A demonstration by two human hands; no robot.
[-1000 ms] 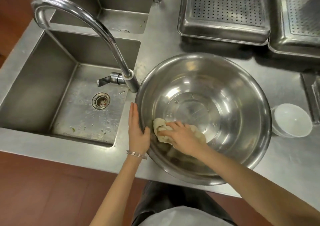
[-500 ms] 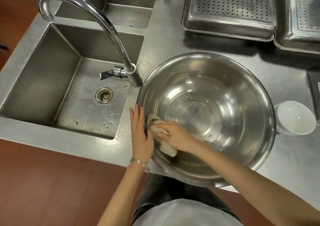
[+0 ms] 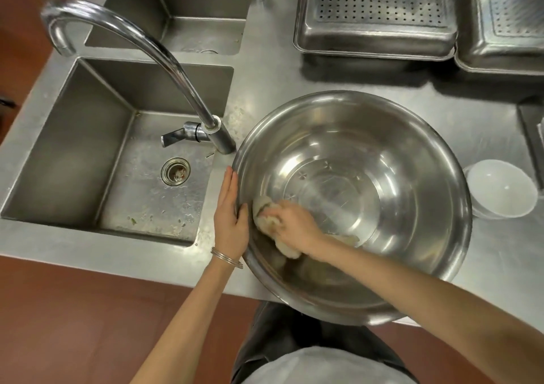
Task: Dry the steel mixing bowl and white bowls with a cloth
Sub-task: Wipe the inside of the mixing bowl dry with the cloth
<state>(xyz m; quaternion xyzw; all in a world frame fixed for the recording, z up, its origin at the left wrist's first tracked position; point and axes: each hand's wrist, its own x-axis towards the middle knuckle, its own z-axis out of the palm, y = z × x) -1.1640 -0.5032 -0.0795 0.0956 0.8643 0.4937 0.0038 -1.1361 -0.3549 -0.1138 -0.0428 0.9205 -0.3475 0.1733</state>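
A large steel mixing bowl [image 3: 382,154] sits on the steel counter, its near edge overhanging the counter front. My right hand [image 3: 294,226] is inside the bowl, pressing a crumpled beige cloth [image 3: 266,207] against the left inner wall. My left hand [image 3: 229,216] lies flat against the bowl's left outer rim, thumb hooked over the edge, a thin bracelet on the wrist. White bowls [image 3: 503,188], stacked, stand just right of the steel bowl.
A sink basin [image 3: 88,136] with a drain lies to the left, a curved faucet [image 3: 164,57] arching over it. A second basin [image 3: 182,4] is behind. Two perforated steel trays [image 3: 376,13] sit at the back right. The counter edge [image 3: 117,263] runs along the front.
My right hand has slid the cloth leftwards from the bowl's lower wall up to the left wall, close to my left hand. The left hand stays on the rim.
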